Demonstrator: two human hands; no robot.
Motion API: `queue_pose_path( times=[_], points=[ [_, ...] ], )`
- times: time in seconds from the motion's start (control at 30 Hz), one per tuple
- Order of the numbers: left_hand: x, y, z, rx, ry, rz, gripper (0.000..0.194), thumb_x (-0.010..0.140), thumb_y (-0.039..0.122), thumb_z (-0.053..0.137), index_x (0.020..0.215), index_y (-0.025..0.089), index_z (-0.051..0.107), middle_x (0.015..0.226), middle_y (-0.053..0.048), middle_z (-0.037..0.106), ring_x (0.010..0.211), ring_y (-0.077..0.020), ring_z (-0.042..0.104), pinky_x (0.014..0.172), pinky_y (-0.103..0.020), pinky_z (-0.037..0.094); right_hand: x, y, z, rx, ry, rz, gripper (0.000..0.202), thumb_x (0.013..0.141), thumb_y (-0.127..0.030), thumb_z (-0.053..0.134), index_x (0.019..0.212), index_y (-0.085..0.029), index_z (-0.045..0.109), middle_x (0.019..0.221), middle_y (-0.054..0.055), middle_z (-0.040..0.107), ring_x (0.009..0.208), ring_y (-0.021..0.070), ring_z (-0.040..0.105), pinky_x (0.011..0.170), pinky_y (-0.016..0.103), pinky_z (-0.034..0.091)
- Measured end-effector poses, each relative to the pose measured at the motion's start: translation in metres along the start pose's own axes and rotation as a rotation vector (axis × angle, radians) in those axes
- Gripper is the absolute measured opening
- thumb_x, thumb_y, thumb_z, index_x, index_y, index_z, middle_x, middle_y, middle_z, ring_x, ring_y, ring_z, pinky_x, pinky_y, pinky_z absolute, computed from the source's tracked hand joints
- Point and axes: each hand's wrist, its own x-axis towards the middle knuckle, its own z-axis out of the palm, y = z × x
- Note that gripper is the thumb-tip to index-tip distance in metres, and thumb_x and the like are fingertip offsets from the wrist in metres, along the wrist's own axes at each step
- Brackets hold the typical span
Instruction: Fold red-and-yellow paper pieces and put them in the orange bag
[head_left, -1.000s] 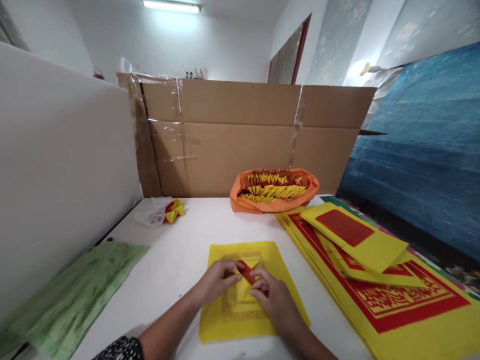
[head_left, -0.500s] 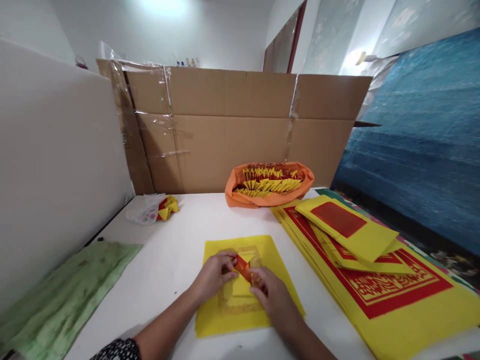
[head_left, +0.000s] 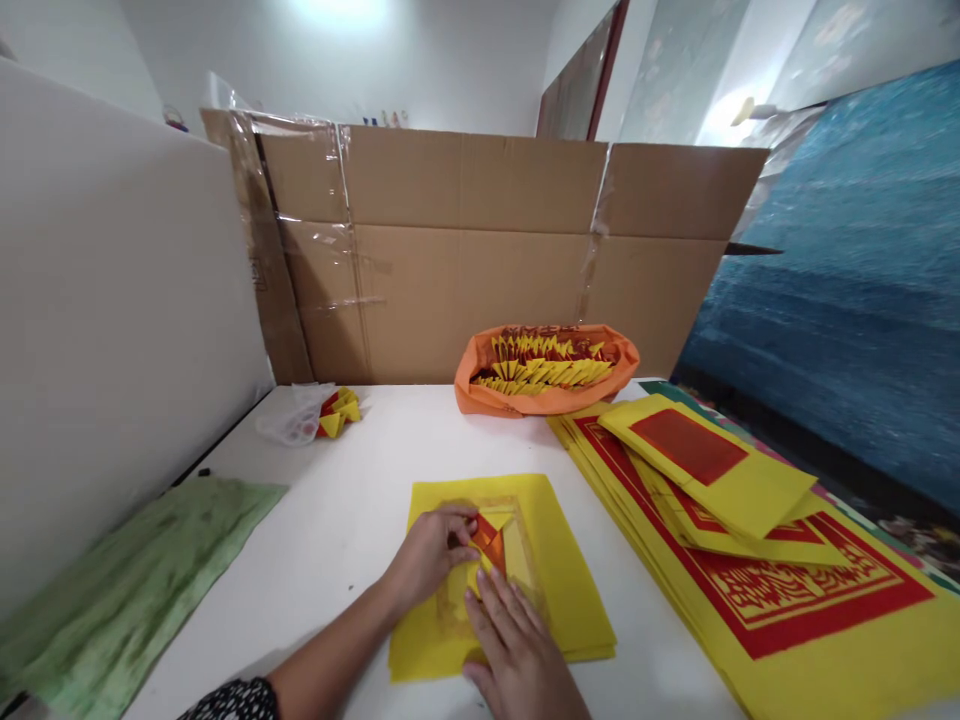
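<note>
A small folded piece of red and yellow paper (head_left: 491, 543) lies on a stack of yellow paper sheets (head_left: 574, 600) in front of me. My left hand (head_left: 431, 550) pinches the folded paper's left edge between thumb and fingers. Flat across its lower part, my right hand (head_left: 514, 640) presses with fingers stretched out. The fingers hide the lower end of the folded paper. A faint square print shows on the top sheet beneath it.
An orange bag (head_left: 480, 398) full of folded yellow papers stands at the back. Larger red-printed yellow sheets (head_left: 825, 620) are piled on the right. A green cloth (head_left: 150, 570) lies left; a clear plastic tray (head_left: 296, 420) and folded paper piece (head_left: 341, 410) sit behind. Cardboard (head_left: 465, 270) closes the back.
My right hand has let go of the folded paper's right edge, moved down and left, and flattened over its lower part. My left hand keeps its pinch in nearly the same place.
</note>
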Motion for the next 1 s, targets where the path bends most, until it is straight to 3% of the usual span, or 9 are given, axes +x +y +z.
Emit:
queue_pose_path(
  times=[0.17, 0.3, 0.4, 0.5, 0.6, 0.7, 0.83, 1.0],
  points=[
    [-0.001, 0.0, 0.004, 0.029, 0.017, -0.007, 0.014, 0.071, 0.017, 0.073, 0.062, 0.016, 0.061, 0.12, -0.011, 0.062, 0.103, -0.0244, 0.062, 0.09, -0.035, 0.047, -0.004, -0.003, 0.007, -0.02, 0.015, 0.028, 0.063, 0.076, -0.027, 0.071, 0.136, -0.02, 0.052, 0.141, 0.007, 0.05, 0.123, 0.0316, 0.055, 0.096, 0.041, 0.052],
    [0.001, 0.01, 0.003, 0.121, 0.03, 0.064, 0.012, 0.067, 0.008, 0.07, 0.071, 0.017, 0.063, 0.118, -0.01, 0.062, 0.109, -0.0266, 0.057, 0.095, -0.037, 0.042, -0.007, -0.004, 0.006, 0.051, -0.068, 0.099, 0.068, 0.077, -0.027, 0.069, 0.141, -0.026, 0.047, 0.145, 0.003, 0.044, 0.129, 0.031, 0.049, 0.101, 0.042, 0.048],
    [0.006, 0.02, 0.001, 0.221, 0.049, 0.069, 0.034, 0.06, 0.005, 0.07, 0.091, 0.018, 0.068, 0.107, -0.009, 0.065, 0.106, -0.0287, 0.055, 0.092, -0.038, 0.039, -0.01, -0.002, 0.005, 0.142, -0.15, 0.132, 0.073, 0.077, -0.026, 0.068, 0.145, -0.029, 0.04, 0.15, 0.002, 0.037, 0.135, 0.0316, 0.04, 0.107, 0.046, 0.043],
    [0.012, 0.021, 0.002, 0.213, 0.053, 0.074, 0.044, 0.056, 0.005, 0.07, 0.098, 0.017, 0.07, 0.094, -0.007, 0.065, 0.093, -0.0264, 0.055, 0.083, -0.034, 0.04, -0.014, 0.002, 0.006, 0.242, -0.196, 0.12, 0.08, 0.076, -0.028, 0.07, 0.148, -0.029, 0.035, 0.153, 0.004, 0.031, 0.139, 0.0347, 0.032, 0.109, 0.05, 0.038],
    [0.014, 0.014, 0.005, -0.018, 0.035, 0.025, 0.055, 0.057, 0.005, 0.066, 0.11, 0.016, 0.067, 0.083, -0.003, 0.063, 0.078, -0.0198, 0.055, 0.07, -0.028, 0.041, -0.011, 0.01, 0.001, 0.369, -0.175, 0.163, 0.081, 0.079, -0.026, 0.066, 0.151, -0.027, 0.028, 0.155, 0.007, 0.03, 0.14, 0.0329, 0.031, 0.109, 0.048, 0.038],
    [0.011, 0.01, 0.008, -0.244, 0.007, -0.049, 0.048, 0.061, 0.008, 0.066, 0.109, 0.012, 0.066, 0.071, 0.0, 0.061, 0.063, -0.0142, 0.053, 0.06, -0.023, 0.039, 0.005, 0.015, -0.016, 0.467, -0.062, 0.357, 0.071, 0.086, -0.021, 0.054, 0.15, -0.025, 0.025, 0.156, 0.007, 0.029, 0.141, 0.0259, 0.031, 0.11, 0.041, 0.038],
    [0.0, 0.021, 0.007, -0.459, 0.018, -0.063, 0.025, 0.069, 0.028, 0.076, 0.087, 0.011, 0.071, 0.076, -0.005, 0.068, 0.066, -0.0146, 0.058, 0.063, -0.023, 0.042, 0.038, 0.014, -0.043, 0.58, 0.003, 0.504, 0.052, 0.083, -0.016, 0.053, 0.133, -0.027, 0.045, 0.141, 0.006, 0.045, 0.131, 0.0219, 0.045, 0.104, 0.034, 0.043],
    [-0.011, 0.034, 0.0, -0.754, -0.017, -0.282, 0.05, 0.08, 0.059, 0.066, 0.094, 0.011, 0.07, 0.084, -0.011, 0.072, 0.068, -0.0181, 0.067, 0.066, -0.027, 0.052, 0.065, 0.013, -0.053, 0.667, 0.013, 0.547, 0.046, 0.07, -0.006, 0.06, 0.112, -0.023, 0.055, 0.112, 0.004, 0.057, 0.106, 0.0207, 0.058, 0.09, 0.028, 0.049]
  ],
)
